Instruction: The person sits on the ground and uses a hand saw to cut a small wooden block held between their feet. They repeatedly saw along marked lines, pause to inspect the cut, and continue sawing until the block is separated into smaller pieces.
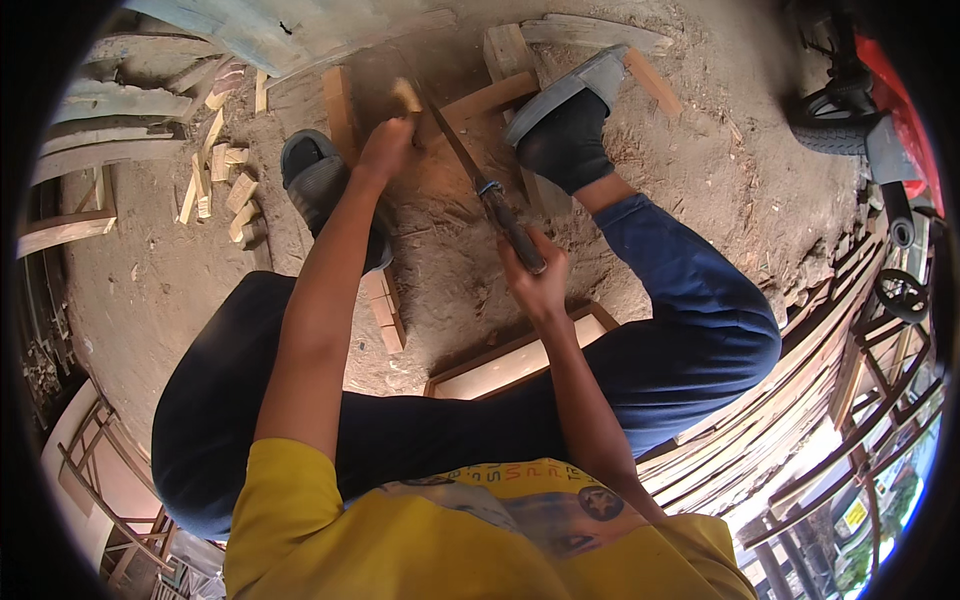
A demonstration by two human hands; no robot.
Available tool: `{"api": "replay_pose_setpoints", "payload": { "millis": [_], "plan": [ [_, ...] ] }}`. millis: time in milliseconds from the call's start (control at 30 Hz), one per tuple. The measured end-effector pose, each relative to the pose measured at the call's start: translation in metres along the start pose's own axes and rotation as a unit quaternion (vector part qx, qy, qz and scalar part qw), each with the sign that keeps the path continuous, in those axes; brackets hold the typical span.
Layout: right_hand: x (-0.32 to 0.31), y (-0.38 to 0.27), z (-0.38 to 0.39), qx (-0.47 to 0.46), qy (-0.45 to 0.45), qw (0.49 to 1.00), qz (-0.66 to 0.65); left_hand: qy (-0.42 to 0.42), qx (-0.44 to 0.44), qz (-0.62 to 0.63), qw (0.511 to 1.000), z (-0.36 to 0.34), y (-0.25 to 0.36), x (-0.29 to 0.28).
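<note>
My right hand [537, 275] is wrapped round the dark handle of a long narrow-bladed hand tool [462, 152], with a blue binding where blade meets handle. Its blade slants away to the far left; whether the edge has teeth cannot be made out. My left hand [390, 148] is closed on a small wooden piece [405, 96], blurred, just left of the blade. Beyond the hands, a reddish board [490, 97] lies slanted on the ground. My sandalled feet stand either side, the left on a wooden strip [340, 105].
Several cut wood blocks [240, 192] lie at the left. A marked strip [385, 312] lies by my left foot, and a wooden frame [515, 358] before my lap. Stacked slats [770, 400] are at the right, with a wheel [830, 125] far right.
</note>
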State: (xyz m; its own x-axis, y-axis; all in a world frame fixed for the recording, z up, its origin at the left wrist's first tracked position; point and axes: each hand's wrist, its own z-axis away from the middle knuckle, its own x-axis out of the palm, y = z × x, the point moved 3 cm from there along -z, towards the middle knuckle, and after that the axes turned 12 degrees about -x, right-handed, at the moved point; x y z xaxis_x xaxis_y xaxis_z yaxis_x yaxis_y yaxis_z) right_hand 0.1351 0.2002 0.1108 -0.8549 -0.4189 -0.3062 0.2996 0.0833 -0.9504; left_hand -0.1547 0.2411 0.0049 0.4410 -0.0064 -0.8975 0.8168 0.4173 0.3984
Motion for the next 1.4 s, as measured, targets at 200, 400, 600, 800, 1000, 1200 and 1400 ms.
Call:
{"api": "replay_pose_setpoints", "payload": {
  "millis": [200,400,600,800,1000,1200,1400],
  "plan": [
    [0.006,-0.008,0.005,-0.008,0.008,1.0,-0.028,-0.038,-0.011,0.06,0.997,-0.001,0.005,-0.011],
    [0.009,-0.009,0.011,-0.033,-0.012,0.999,0.021,-0.063,-0.009,0.103,0.993,0.002,0.007,-0.013],
    [-0.001,-0.015,0.026,-0.053,0.019,0.998,0.013,-0.129,-0.07,0.037,0.988,0.006,0.023,-0.013],
    [-0.005,-0.025,0.021,0.0,0.003,1.0,0.003,-0.054,-0.111,0.006,0.992,0.005,0.01,0.023],
    [-0.01,-0.049,0.029,0.013,-0.041,0.996,0.075,-0.022,-0.122,0.013,0.992,0.002,0.009,0.025],
    [-0.005,-0.087,0.018,0.004,-0.081,0.992,0.093,-0.02,-0.13,0.014,0.991,-0.001,0.013,0.024],
    [-0.023,-0.105,0.054,0.03,-0.114,0.984,0.136,-0.039,-0.134,0.013,0.99,-0.001,0.011,0.023]
  ]
}}
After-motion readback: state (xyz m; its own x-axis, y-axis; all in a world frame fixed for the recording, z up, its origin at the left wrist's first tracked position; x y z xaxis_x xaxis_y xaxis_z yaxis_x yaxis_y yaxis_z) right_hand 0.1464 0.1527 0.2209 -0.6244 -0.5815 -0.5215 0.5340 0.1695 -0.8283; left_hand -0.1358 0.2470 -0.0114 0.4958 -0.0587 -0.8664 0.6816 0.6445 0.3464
